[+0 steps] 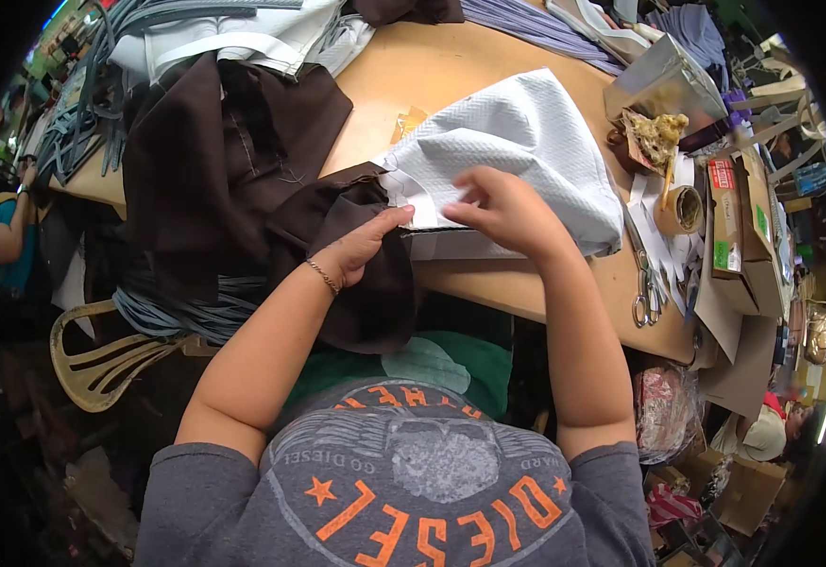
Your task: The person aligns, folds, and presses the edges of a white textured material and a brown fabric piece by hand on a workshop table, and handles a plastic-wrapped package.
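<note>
My left hand pinches the joined edge of a dark brown cloth and a white textured fabric piece, thumb on top and fingers underneath. A smooth white strip runs along the edge beside that thumb. Just to the right, my right hand hovers over the white fabric with bent fingers; a gap shows between thumb and forefinger, and nothing is visible in it. The brown cloth spreads leftward and hangs over the table's near edge. The white piece lies bunched on the wooden table.
Scissors lie at the right, near a roll of tape and a glue-crusted container. Cardboard boxes stand beyond them. Grey strips heap at the far left; a plastic chair is below. Another person sits farther left.
</note>
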Motion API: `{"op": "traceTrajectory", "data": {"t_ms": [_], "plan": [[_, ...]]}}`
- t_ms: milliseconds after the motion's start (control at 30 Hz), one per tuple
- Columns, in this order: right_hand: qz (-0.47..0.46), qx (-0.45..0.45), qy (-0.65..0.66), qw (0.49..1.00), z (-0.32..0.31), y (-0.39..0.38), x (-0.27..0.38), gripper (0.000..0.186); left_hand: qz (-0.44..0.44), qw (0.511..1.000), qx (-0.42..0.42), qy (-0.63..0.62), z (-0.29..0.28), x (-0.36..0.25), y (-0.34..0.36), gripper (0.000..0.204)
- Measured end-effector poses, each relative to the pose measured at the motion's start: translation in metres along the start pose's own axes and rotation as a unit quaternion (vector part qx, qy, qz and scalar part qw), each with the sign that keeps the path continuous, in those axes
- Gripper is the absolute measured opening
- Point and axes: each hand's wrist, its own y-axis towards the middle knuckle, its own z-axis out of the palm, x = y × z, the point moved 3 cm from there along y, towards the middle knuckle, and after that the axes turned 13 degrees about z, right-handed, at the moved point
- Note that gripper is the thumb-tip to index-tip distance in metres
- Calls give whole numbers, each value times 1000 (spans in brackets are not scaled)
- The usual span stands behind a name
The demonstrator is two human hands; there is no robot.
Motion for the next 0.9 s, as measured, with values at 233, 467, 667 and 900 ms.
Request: {"op": "traceTrajectory", "data": {"t_ms": [233, 467, 667, 900], "plan": [[55, -53, 100, 992, 50, 59, -10, 29, 102, 991, 89, -6, 5, -1, -18, 52], [-54, 1, -25, 998, 34, 32, -5, 21, -164, 984, 11, -70, -4, 30, -22, 41], [-240, -124, -42, 962, -3, -37, -35, 15, -104, 964, 32, -243, 12, -1, -17, 37], [-275, -221, -84, 932, 34, -49, -28, 15, -103, 984, -51, -134, 19, 11, -20, 39]]}}
